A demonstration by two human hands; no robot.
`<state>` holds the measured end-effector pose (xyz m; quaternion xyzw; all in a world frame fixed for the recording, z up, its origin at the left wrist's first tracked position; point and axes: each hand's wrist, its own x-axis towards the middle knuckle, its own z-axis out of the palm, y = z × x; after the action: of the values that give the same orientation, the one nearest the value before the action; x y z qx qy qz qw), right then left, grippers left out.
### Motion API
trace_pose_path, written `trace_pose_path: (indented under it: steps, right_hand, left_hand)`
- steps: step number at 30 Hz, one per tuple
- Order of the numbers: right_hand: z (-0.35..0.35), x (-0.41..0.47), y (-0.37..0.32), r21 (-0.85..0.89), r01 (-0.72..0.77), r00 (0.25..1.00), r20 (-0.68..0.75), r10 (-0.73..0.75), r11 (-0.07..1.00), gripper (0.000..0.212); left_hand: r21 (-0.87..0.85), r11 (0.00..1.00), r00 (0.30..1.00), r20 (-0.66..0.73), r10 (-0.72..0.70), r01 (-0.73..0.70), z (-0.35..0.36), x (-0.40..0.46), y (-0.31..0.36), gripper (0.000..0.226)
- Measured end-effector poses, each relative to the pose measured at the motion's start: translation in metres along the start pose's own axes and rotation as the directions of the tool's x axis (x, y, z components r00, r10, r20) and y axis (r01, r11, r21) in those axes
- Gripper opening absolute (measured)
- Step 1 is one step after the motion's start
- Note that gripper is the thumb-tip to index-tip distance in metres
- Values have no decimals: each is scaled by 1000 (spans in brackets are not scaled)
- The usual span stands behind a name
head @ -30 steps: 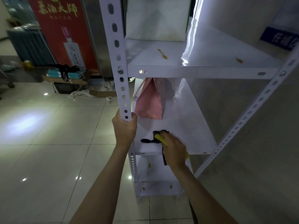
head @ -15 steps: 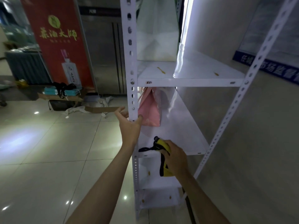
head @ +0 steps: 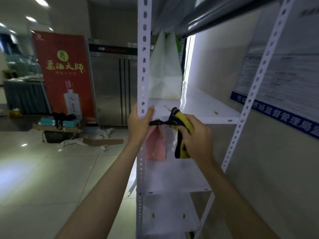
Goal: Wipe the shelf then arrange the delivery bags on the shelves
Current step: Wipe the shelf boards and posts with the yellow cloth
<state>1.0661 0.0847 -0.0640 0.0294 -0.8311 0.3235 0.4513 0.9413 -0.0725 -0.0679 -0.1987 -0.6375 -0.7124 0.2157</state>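
A white metal shelf rack (head: 203,116) stands against the wall on the right. My left hand (head: 139,123) grips its front left upright post (head: 144,69) at the height of the upper shelf. My right hand (head: 195,135) holds a yellow and black cloth (head: 183,121) in the air just in front of that shelf's edge. A white delivery bag (head: 164,73) stands at the back left of the upper shelf. A pink delivery bag (head: 155,145) stands on the shelf below, partly hidden by my hands.
Two lower shelves (head: 172,180) show small orange marks. A red banner (head: 63,75) and a steel fridge (head: 112,83) stand behind on the left. Cardboard, boxes and scraps (head: 58,126) lie on the tiled floor. A blue wall sign (head: 283,116) runs along the right wall.
My right hand lifted the cloth off the middle shelf up to the edge of the upper shelf. My left hand slid higher up the post. My view tilted upward.
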Motion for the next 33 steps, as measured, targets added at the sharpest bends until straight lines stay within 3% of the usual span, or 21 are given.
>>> trace_pose_path:
  steps: [5,9,14,18,21,25,28,33]
  right_hand:
    - [-19,57,-18,22,77,994,-81,-75,997,25]
    - [-8,112,-4,-117,-18,996,80,28,993,19]
    - [38,148,17,-248,-110,922,337,192,962,16]
    - [69,153,4,-344,0,904,401,147,939,20]
    - [68,139,-5,-359,115,905,421,51,926,18]
    - [41,115,-3,-287,123,901,434,15,950,28]
    - [22,118,6,-296,79,895,442,64,952,26]
    - [36,135,2,-483,70,889,428,165,873,25]
  left_hand:
    - [65,996,995,-76,66,-61,7,5,-16,7]
    - [86,993,990,-112,90,-80,10,5,-19,3]
    - [84,990,983,-132,126,-116,11,8,-24,11]
    - [105,982,972,-164,170,-155,13,9,-28,19]
    - [111,978,966,-169,195,-178,12,7,-30,6]
    - [118,965,951,-182,251,-232,9,5,-28,44]
    - [87,968,949,-194,247,-234,9,3,-26,46]
    - [60,975,953,-208,221,-214,7,2,-23,57]
